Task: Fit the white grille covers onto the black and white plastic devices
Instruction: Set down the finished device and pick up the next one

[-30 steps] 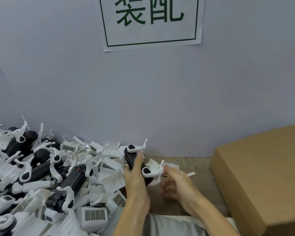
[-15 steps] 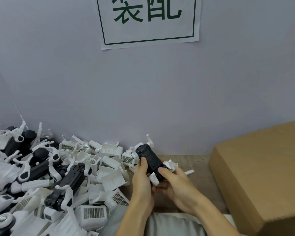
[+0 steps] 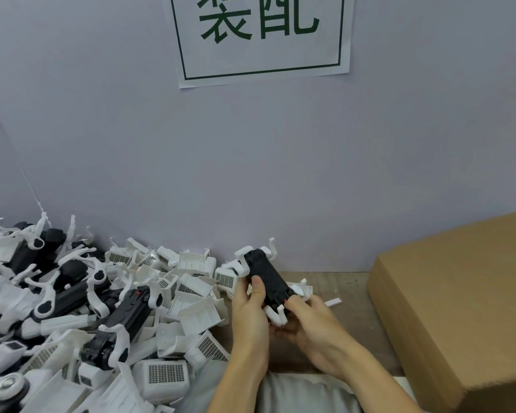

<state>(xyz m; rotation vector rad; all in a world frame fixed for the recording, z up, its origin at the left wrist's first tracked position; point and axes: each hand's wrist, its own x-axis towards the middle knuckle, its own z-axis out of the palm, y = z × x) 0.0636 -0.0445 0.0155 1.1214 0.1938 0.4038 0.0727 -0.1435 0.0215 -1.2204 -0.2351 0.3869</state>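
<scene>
A black and white plastic device is held above the table, its black body facing up and tilted away from me. My left hand grips its left side with the thumb on the black body. My right hand grips its near end, thumb by a small red mark. A white grille cover lies on the table just behind the device, partly hidden. Loose white grille covers and more black and white devices lie heaped at the left.
A brown cardboard box stands at the right, close to my right hand. A grey wall with a paper sign rises behind the wooden table. A small white plastic piece lies on the table.
The device has been turned over from showing its white clips to its black body facing up. My right hand came up from the table and took hold of its near end.
</scene>
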